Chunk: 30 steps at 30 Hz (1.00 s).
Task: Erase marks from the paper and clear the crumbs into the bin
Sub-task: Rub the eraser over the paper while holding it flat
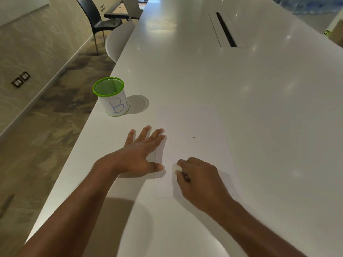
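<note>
A white paper [193,145] is lying on the white bench [259,108] at centre frame. The left hand [143,154], fingers spread wide, is pressing its left edge, seemingly to steady it. The right hand [200,177] is pinching a small white eraser [177,167] against the sheet. A green-rimmed bin [111,96] is standing upright at upper left, well apart.

Long white table in a meeting room, tan walls, patterned floor.

A glossy white table [259,108] is seen running away from the camera, with ceiling lights reflected on it and a cable slot [225,29] set in its middle. A black chair [96,19] and a white chair [116,43] are placed at its left edge. Wall sockets [21,79] are mounted on the textured wall [37,45]; brown mottled carpet [46,115] is laid below.
</note>
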Tool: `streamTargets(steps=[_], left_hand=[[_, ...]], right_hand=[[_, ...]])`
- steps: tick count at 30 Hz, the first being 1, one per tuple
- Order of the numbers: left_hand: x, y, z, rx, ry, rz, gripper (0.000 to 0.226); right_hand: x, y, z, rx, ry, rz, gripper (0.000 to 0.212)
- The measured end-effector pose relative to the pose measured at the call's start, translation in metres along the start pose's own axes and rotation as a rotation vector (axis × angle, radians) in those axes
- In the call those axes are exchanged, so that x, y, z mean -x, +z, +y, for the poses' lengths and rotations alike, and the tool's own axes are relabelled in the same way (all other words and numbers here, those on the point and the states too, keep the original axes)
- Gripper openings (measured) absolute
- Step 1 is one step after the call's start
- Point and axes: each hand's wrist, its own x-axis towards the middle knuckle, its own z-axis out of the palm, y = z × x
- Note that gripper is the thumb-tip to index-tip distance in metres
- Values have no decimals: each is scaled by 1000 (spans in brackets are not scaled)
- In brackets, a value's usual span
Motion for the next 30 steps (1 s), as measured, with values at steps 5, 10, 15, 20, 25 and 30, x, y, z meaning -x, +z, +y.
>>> streamTargets(steps=[5, 10, 15, 20, 25, 30], left_hand=[[1, -1, 2, 8, -6, -5, 99], [-1, -1, 2, 4, -3, -6, 96], [0, -3, 2, -6, -12, -23, 98], [0, -4, 3, -8, -20, -32, 99], [-1, -2, 2, -14, -29, -45, 101], [-2, -3, 2, 5, -28, -45, 100]], right_hand=[[-28, -21, 56, 92, 151, 178, 16], [-28, -21, 54, 66, 128, 185, 16], [-37, -24, 67, 64, 76, 154, 12], [-55, -39, 89, 128, 155, 213, 17], [-51, -35, 84, 119, 74, 148, 17], [-59, -41, 86, 128, 114, 205, 23]])
